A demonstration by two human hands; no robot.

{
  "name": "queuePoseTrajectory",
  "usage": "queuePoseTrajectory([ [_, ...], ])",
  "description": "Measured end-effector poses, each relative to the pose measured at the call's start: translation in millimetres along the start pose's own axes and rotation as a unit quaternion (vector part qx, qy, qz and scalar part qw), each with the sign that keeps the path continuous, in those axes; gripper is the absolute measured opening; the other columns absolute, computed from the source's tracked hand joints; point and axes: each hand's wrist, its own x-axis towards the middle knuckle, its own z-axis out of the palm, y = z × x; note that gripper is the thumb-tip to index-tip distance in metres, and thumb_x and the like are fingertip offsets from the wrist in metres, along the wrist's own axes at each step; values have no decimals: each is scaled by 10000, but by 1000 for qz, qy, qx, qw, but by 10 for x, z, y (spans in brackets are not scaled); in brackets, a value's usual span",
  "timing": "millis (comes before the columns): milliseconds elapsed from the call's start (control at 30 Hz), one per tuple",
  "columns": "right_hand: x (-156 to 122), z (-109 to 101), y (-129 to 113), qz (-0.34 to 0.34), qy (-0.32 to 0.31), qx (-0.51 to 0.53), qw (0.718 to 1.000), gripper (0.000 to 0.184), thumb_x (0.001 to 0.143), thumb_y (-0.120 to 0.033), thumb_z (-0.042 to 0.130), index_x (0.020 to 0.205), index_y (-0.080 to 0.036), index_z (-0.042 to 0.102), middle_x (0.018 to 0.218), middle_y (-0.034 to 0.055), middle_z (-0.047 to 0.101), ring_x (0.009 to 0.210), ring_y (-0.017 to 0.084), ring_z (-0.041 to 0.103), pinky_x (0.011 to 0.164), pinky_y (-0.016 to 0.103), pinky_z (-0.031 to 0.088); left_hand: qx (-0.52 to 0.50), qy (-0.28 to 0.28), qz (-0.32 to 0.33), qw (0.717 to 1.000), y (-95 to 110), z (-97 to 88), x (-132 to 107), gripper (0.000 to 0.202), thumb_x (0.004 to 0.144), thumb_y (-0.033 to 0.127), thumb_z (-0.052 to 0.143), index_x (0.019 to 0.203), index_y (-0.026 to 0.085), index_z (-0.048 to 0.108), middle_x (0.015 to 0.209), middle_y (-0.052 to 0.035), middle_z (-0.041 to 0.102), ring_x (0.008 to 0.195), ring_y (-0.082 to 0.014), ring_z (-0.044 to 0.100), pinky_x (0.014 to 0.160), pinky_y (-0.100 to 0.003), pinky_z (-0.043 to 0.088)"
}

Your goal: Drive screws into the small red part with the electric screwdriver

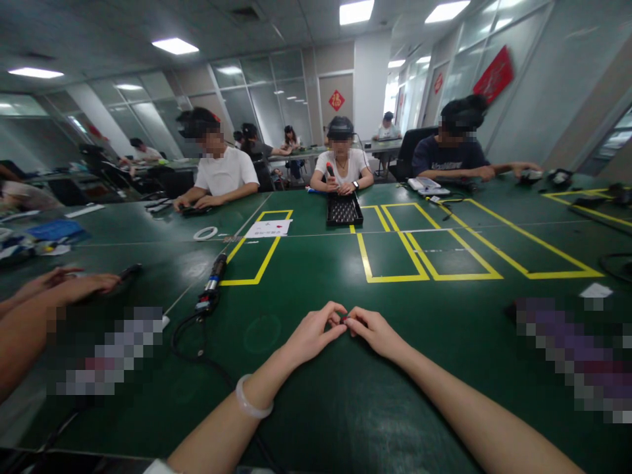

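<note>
My left hand point(313, 332) and my right hand point(375, 329) meet fingertip to fingertip on the green table point(306, 401). Both pinch a tiny dark part point(344, 320) between thumbs and forefingers; it is too small to name. A pale bangle point(251, 401) sits on my left wrist. An electric screwdriver point(211, 286) with a black cable lies on the table to the left of my left hand, untouched.
Yellow tape rectangles point(424, 253) mark the table ahead. A black tray point(344, 210) sits before a person opposite, a white tape roll point(205, 232) and a paper sheet point(268, 228) nearby. Another person's hands point(64, 286) rest at left. Blurred patches lie at both sides.
</note>
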Motion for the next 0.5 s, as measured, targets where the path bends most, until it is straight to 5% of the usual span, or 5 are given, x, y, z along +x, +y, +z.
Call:
queuePoseTrajectory([
  [167,2,15,42,5,-3,77,997,257,928,-414,500,849,-178,565,701,-15,576,641,126,517,617,232,388,95,22,18,995,-14,30,7,183,904,352,487,1004,223,571,908,-4,648,860,-157,602,797,-269,426],
  [267,-2,33,36,0,14,124,992,245,870,-388,602,990,-183,543,772,-12,582,675,125,526,629,232,408,77,20,7,997,-45,0,17,196,907,354,485,1020,221,575,927,-6,661,877,-157,613,793,-259,432],
  [500,5,16,-1,-22,33,88,995,145,855,-295,609,931,-177,573,816,10,614,733,137,560,688,256,444,13,-8,14,1000,-72,-65,35,228,921,345,460,1060,218,589,974,-8,687,921,-147,637,825,-248,449],
])
